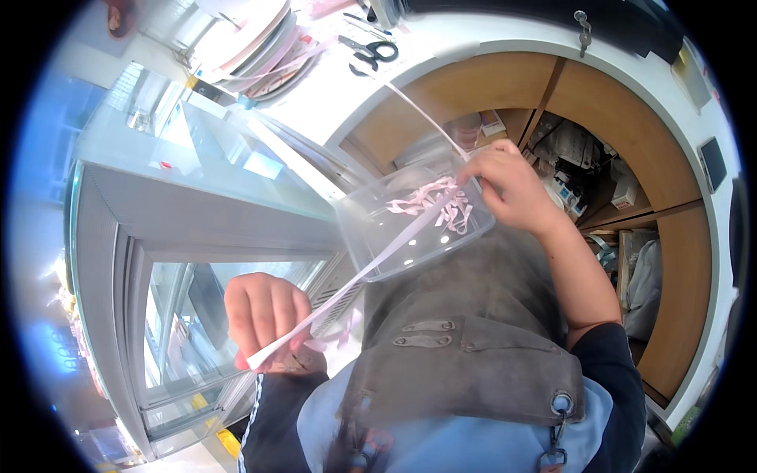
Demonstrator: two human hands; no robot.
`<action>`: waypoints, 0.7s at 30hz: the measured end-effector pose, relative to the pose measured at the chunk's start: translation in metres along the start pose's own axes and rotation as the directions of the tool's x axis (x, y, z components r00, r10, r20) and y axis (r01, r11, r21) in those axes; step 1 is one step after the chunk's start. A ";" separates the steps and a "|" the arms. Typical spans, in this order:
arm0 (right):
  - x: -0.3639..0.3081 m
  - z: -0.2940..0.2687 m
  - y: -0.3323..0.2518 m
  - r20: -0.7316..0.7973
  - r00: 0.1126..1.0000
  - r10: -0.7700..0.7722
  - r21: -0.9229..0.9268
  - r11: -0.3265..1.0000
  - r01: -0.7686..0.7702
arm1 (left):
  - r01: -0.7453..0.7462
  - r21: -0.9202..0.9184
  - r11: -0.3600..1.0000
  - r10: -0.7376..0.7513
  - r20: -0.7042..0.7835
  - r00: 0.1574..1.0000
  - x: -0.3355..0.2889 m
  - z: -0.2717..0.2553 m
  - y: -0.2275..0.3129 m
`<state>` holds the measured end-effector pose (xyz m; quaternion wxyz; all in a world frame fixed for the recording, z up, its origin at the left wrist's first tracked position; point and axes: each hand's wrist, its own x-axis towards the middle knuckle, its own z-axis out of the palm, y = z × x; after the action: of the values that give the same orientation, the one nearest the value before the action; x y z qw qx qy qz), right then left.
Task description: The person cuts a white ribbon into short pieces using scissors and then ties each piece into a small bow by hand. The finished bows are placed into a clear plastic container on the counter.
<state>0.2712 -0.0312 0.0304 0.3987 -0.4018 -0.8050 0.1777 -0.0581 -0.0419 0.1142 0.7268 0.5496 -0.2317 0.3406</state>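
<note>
A pale pink ribbon is stretched taut between my two hands, slanting across a clear plastic box. My left hand, lower at the left, is closed on one end, with a short tail hanging below the fist. Up at the right, my right hand pinches the ribbon near the far right rim of the box. From there a thin strand runs back to the white counter. Inside the clear plastic box lie several small pink ribbon pieces, curled or knotted; which, I cannot tell. The box sits just beyond my dark apron.
Ribbon spools are stacked on the white counter, beside black-handled scissors. A glass display case stands at the left. Curved wooden cabinets with cluttered openings are at the right. A phone and keys rest on the counter's rim.
</note>
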 end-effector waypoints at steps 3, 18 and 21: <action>-0.013 0.005 0.002 0.001 0.999 0.048 0.025 0.999 -0.048 | -0.223 -0.153 0.963 0.211 -0.092 0.973 0.002 0.009 -0.005; -0.048 -0.010 0.004 -0.284 0.824 0.490 0.015 0.862 -0.507 | 0.300 0.202 0.932 -0.106 -0.640 0.761 0.004 0.018 -0.040; -0.019 0.003 -0.033 -0.252 0.934 0.252 0.227 0.954 -0.196 | 0.438 0.199 0.877 -0.168 -0.726 0.667 0.015 0.024 -0.055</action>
<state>0.2590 -0.0663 0.0397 0.5229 -0.4704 -0.6678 0.2434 -0.0057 -0.0706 0.0963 0.6943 0.5363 0.2176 0.4278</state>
